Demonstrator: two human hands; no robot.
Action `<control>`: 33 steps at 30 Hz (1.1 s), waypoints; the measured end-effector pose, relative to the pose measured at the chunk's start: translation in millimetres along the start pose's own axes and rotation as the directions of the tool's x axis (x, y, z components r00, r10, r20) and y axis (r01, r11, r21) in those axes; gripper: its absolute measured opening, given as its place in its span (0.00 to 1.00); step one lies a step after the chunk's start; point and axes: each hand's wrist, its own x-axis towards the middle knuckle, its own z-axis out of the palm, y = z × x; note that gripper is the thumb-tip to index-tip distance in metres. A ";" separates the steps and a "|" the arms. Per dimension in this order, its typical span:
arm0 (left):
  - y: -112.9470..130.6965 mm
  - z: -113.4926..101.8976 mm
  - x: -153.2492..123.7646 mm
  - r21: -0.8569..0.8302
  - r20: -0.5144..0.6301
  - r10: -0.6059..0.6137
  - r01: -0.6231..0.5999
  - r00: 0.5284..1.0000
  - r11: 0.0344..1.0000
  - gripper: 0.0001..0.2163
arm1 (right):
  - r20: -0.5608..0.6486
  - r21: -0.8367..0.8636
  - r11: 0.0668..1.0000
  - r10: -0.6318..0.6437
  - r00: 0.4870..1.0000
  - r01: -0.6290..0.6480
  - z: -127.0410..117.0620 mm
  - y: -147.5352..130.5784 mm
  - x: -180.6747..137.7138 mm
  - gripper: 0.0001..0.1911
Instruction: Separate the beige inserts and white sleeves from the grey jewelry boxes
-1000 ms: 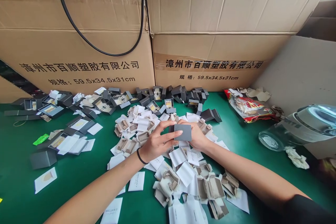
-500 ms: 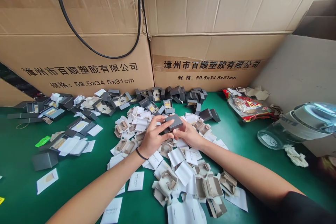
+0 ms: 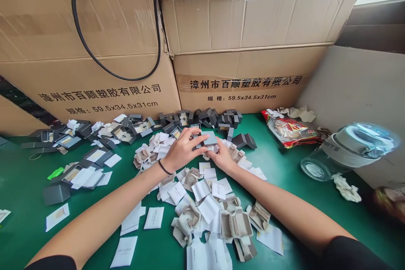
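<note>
Between my two hands is a small dark grey box (image 3: 209,138), its flat top catching the light. My left hand (image 3: 183,148) grips it from the left, thumb and fingers along its near and far sides. My right hand (image 3: 223,156) holds its right side, with the fingertips partly hidden behind it. Below and around the hands spreads a heap of white card slips and folded grey-white card inserts (image 3: 209,206). Behind them lies a row of dark grey boxes (image 3: 207,116), several open with pale insides.
Large cardboard cartons (image 3: 104,84) stand along the back, with a black cable (image 3: 115,71) hanging before them. At right are a red snack packet (image 3: 291,130), a clear bottle (image 3: 344,152) lying tilted, and crumpled tissue (image 3: 347,188). More dark boxes and cards (image 3: 85,173) lie at left.
The view has shifted, so the cartons sit lower. The small box has tipped in my hands, its top now looking lighter. Both hands still hold it.
</note>
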 end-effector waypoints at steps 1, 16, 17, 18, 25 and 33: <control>-4.1 1.0 8.4 0.006 0.001 -0.001 0.001 1.000 1.000 0.15 | -0.033 -0.037 0.999 -0.018 0.999 0.017 0.1 1.4 0.6 0.24; -97.3 55.7 83.5 0.114 -0.202 -0.354 0.381 0.913 0.918 0.17 | -0.087 -0.283 0.952 -0.144 0.986 0.114 5.5 5.4 0.2 0.24; -96.5 57.6 84.1 0.159 -0.214 -0.341 0.377 0.915 0.912 0.17 | -0.089 -0.285 0.952 -0.145 0.985 0.114 5.5 5.1 0.5 0.24; -93.8 58.9 84.6 0.208 -0.219 -0.308 0.353 0.926 0.912 0.17 | -0.088 -0.284 0.952 -0.146 0.985 0.115 5.5 4.6 0.9 0.23; -61.0 68.1 93.8 0.275 0.334 0.116 -0.214 0.936 0.938 0.10 | -0.090 -0.249 0.961 -0.148 0.985 0.121 5.7 2.4 2.8 0.18; -50.2 86.2 103.5 0.406 0.386 0.002 -0.173 0.922 0.897 0.08 | -0.077 -0.230 0.965 -0.149 0.986 0.127 5.5 3.6 3.7 0.15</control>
